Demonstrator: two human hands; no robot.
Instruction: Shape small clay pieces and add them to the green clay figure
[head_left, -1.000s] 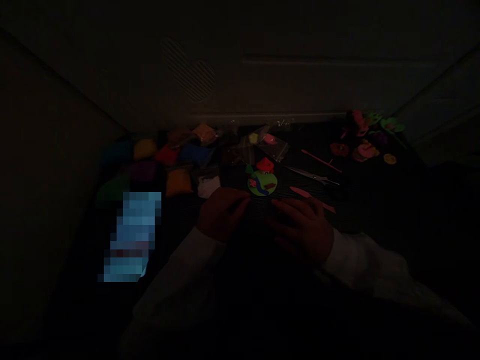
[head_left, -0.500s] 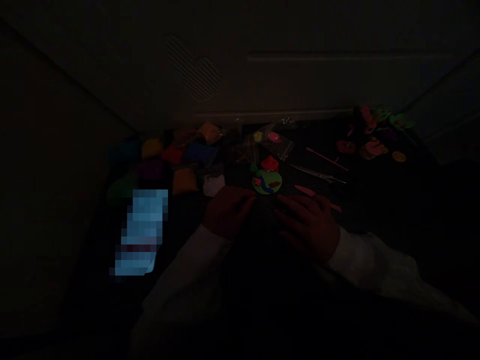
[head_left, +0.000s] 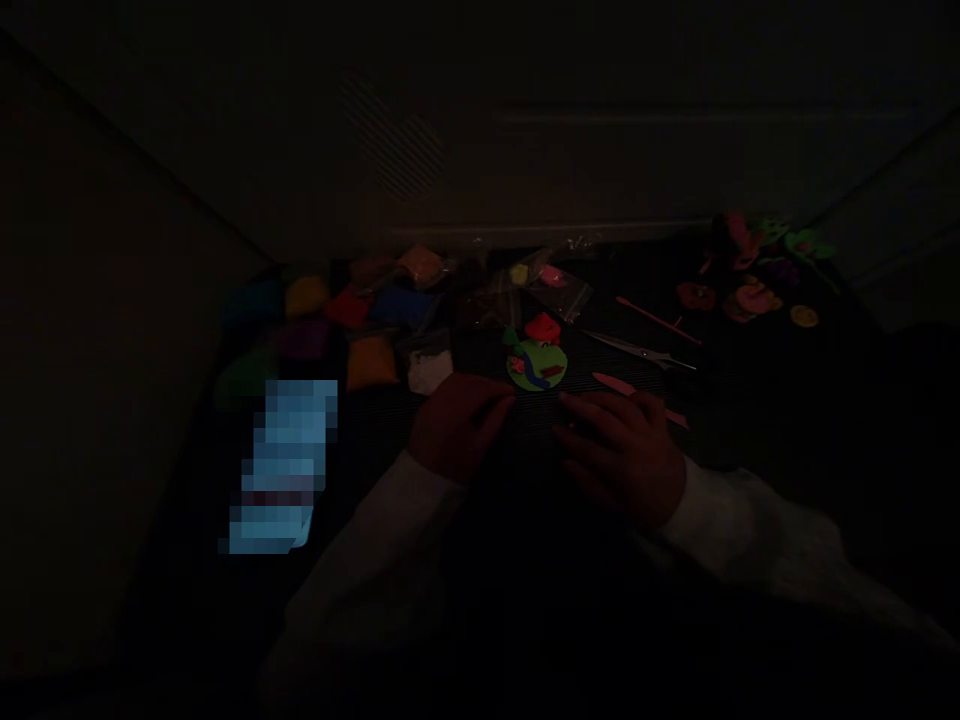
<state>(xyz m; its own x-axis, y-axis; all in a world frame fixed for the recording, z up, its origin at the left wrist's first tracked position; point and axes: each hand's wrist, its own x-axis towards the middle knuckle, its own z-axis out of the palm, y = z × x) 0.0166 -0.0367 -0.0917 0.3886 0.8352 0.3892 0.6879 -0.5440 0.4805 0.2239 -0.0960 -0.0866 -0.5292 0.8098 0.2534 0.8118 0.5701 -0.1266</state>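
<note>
In near darkness, my left hand (head_left: 461, 428) rests low over the dark table, fingers curled together, tips by the lower left edge of a round green clay piece (head_left: 551, 358). Whether anything is between those fingers is hidden. This disc carries a red clay top, a blue strip, a brown bar and small pink bits. My right hand (head_left: 626, 455) lies to its lower right with fingers bent but apart. A faint reddish speck shows among its fingertips, too small to name. Just beyond the right knuckles is a pink clay knife (head_left: 613, 383), partly covered by that hand.
Bagged coloured clay, including an orange pack (head_left: 371, 362) and a white pack (head_left: 430, 370), lies left. A lit, pixelated screen (head_left: 289, 465) is nearer. Scissors (head_left: 645, 353) and a pink stick tool (head_left: 660, 321) lie right, with clay shapes (head_left: 754, 298) behind. A wall (head_left: 637, 170) rises at the back.
The picture is slightly darker, and the view has shifted a little, so things sit slightly further right. Both hands keep nearly the same pose and place beside the green piece.
</note>
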